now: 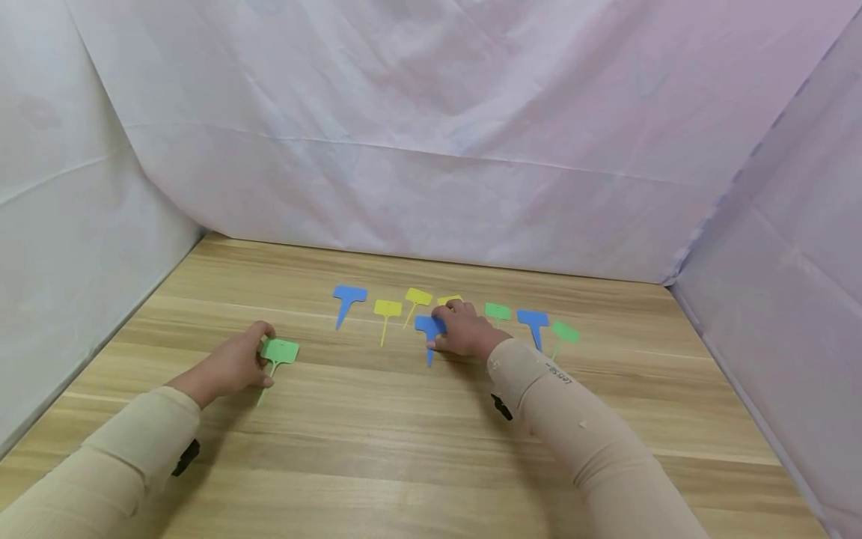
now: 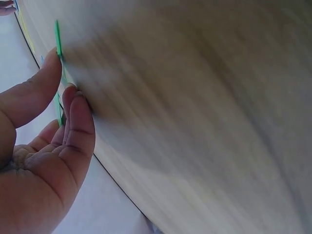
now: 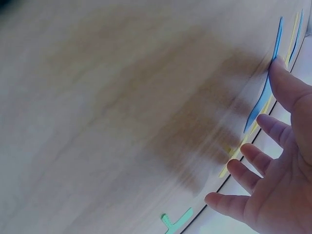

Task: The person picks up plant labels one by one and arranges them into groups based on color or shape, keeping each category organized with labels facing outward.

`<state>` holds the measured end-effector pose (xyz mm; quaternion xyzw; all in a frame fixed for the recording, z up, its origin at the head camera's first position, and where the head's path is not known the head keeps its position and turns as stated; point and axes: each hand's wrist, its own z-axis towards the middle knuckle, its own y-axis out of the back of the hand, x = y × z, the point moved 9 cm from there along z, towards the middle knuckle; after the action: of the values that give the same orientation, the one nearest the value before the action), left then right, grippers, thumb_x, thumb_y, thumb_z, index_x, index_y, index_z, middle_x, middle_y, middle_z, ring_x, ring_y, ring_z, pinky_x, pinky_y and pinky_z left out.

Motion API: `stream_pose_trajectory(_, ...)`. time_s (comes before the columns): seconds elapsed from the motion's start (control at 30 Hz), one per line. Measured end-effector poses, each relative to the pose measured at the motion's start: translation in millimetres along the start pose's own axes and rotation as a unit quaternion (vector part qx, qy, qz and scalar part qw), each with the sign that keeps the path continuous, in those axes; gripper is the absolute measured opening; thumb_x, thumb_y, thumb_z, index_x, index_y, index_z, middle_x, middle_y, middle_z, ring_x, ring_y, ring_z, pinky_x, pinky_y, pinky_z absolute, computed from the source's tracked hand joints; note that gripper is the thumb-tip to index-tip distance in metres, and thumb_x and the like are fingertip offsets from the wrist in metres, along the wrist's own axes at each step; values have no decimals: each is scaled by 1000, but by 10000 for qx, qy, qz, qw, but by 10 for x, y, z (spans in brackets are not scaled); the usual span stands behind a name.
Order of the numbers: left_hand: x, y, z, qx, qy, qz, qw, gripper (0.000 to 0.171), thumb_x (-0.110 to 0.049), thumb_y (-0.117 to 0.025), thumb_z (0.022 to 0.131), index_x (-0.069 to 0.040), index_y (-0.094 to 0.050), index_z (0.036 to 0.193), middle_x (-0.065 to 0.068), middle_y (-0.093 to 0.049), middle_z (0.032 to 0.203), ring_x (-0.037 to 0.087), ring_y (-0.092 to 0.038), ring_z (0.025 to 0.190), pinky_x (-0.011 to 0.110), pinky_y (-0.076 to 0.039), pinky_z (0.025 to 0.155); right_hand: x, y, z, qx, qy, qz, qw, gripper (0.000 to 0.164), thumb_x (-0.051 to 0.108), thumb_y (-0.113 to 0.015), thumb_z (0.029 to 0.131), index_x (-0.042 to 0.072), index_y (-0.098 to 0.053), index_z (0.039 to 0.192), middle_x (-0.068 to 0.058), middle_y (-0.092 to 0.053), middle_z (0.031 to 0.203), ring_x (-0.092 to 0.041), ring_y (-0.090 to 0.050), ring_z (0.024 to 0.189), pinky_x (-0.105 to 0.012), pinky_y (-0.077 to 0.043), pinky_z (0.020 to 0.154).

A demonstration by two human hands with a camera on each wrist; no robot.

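My left hand [image 1: 232,364] holds a green T-shaped plant label [image 1: 280,351] between thumb and fingers, over the left part of the table. In the left wrist view this label [image 2: 58,36] shows edge-on, its middle hidden behind the hand. Near the table's middle, my right hand [image 1: 465,329] has thumb and index finger at the edges of a blue plant label [image 1: 428,326], pinching it. The right wrist view shows the blue label [image 3: 263,95] slightly bent, with the other fingers spread. Behind that hand lies a yellow label [image 1: 450,299], partly covered.
A blue label [image 1: 350,294] and two yellow labels [image 1: 387,308] [image 1: 418,297] lie left of the right hand. To its right are a green label [image 1: 497,311], a blue label [image 1: 533,320] and another green label [image 1: 565,332]. White cloth [image 1: 431,187] walls the wooden table [image 1: 377,464].
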<state>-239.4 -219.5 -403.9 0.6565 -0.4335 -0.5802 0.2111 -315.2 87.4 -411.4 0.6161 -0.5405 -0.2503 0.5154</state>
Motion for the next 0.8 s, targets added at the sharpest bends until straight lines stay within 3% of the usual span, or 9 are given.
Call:
stream_pose_trajectory(0.47, 52, 20, 19, -38, -247, 30, 9997, 69, -4, -83, 71, 15, -41, 122, 19, -54, 92, 27, -51, 81, 39, -45, 71, 14, 11, -10, -30, 48, -32, 10000, 63, 46, -60, 93, 18, -40, 145, -13, -26, 153, -34, -22, 140, -56, -36, 103)
stream_pose_trajectory(0.8, 10, 24, 13, -33, -306, 110, 9995, 68, -4, -84, 70, 16, -44, 121, 22, -53, 94, 30, -51, 83, 44, -46, 74, 8, 14, -20, -67, 50, -18, 10000, 62, 46, -60, 93, 18, -41, 145, -12, -26, 153, -34, -22, 140, -57, -34, 104)
